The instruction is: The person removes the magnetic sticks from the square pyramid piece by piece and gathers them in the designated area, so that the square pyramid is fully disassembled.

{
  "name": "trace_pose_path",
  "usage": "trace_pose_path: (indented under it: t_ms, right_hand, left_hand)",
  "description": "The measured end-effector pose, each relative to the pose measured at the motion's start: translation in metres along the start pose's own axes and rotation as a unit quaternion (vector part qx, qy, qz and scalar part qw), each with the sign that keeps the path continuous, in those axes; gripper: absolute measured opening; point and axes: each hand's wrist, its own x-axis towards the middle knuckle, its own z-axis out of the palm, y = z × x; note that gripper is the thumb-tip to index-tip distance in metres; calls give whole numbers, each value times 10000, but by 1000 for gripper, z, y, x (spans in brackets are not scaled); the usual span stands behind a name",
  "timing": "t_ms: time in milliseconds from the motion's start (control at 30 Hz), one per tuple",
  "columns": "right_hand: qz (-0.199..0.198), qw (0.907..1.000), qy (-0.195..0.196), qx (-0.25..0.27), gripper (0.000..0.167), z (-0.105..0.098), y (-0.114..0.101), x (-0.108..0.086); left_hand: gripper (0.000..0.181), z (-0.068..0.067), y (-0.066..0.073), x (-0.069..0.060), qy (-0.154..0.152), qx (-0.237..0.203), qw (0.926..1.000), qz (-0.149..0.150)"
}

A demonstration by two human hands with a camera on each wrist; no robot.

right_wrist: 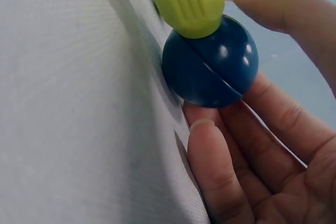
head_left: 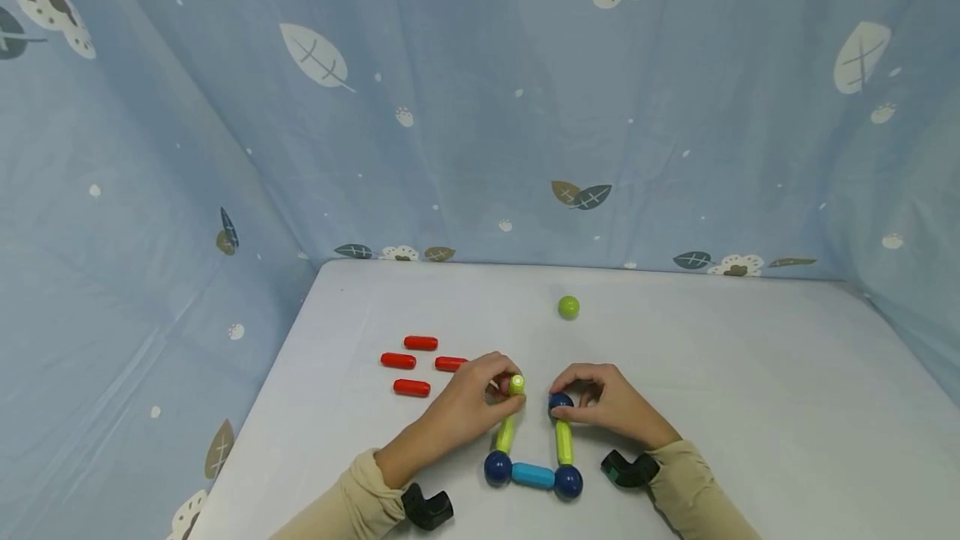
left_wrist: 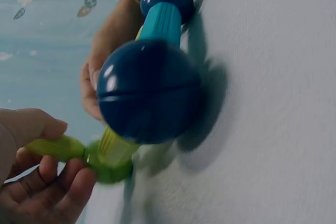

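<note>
My left hand [head_left: 472,394] pinches a yellow-green magnetic stick [head_left: 517,384] that points up. In the left wrist view this stick meets a green ball [left_wrist: 110,166], blurred there and hidden by my fingers in the head view. Another yellow-green stick [head_left: 506,435] runs from that corner to a dark blue ball [head_left: 498,468]. A light blue stick [head_left: 533,475] links this ball to a second dark blue ball [head_left: 567,482]. My right hand [head_left: 611,402] grips a third dark blue ball [right_wrist: 210,64], which sits on the far end of the right-hand yellow-green stick [head_left: 564,443].
Several red sticks [head_left: 412,388] lie on the white table [head_left: 750,373] left of my left hand. A loose green ball [head_left: 568,307] rests farther back. Black wrist mounts [head_left: 427,507] sit at both cuffs. A blue patterned curtain [head_left: 465,107] borders the table.
</note>
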Motion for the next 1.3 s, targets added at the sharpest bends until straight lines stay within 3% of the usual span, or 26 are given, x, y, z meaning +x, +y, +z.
trace_pose_path:
  t_ms: [67,200,500,900,1133,1300]
  right_hand:
    - [-4,10000,4,26,23,0,0,0]
    - [-4,10000,35,32,31,0,0,-1]
    - [-12,9997,-217,-136,36,7,0,0]
    - [107,9990,-338,-273,33,10,-5,1]
    - [122,9990,-395,-171,32,8,-3,1]
    - [159,9990,-332,-260,30,6,-2,0]
  left_hand:
    - [16,1,0,0,-95,-261,9996,-47]
    - [14,2,0,1,-274,-364,9986,-266]
    - [12,-4,0,0,-481,315,9962,-650]
    - [20,-5,4,2,-536,1454,9870,-418]
    - [18,-7,4,1,-620,1571,9847,-423]
    - [17,-22,1,-3,-250,1574,9862,-437]
